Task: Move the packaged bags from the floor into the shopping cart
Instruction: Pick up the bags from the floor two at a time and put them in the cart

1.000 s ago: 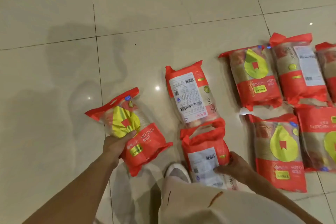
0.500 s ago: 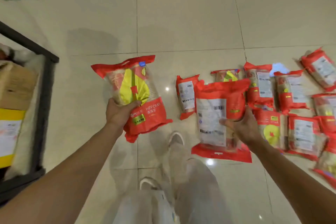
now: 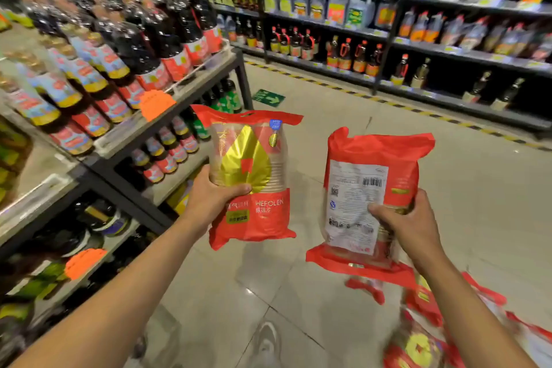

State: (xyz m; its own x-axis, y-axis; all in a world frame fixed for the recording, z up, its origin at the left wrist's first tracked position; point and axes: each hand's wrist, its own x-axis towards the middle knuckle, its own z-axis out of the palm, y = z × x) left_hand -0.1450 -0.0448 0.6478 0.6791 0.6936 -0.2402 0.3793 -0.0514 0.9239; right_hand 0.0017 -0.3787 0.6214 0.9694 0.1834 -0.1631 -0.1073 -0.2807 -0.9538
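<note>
Head view: your left hand (image 3: 213,199) grips a red plastic bag with a gold teardrop front (image 3: 249,176); your right hand (image 3: 407,224) grips a red plastic bag showing its white barcode label (image 3: 367,197). Both are held upright, long axes vertical, side by side, off the grey tiled floor (image 3: 478,188). More red bags (image 3: 424,334) lie near right. No cart in frame, so I can't tell which hand is nearer it.
</note>
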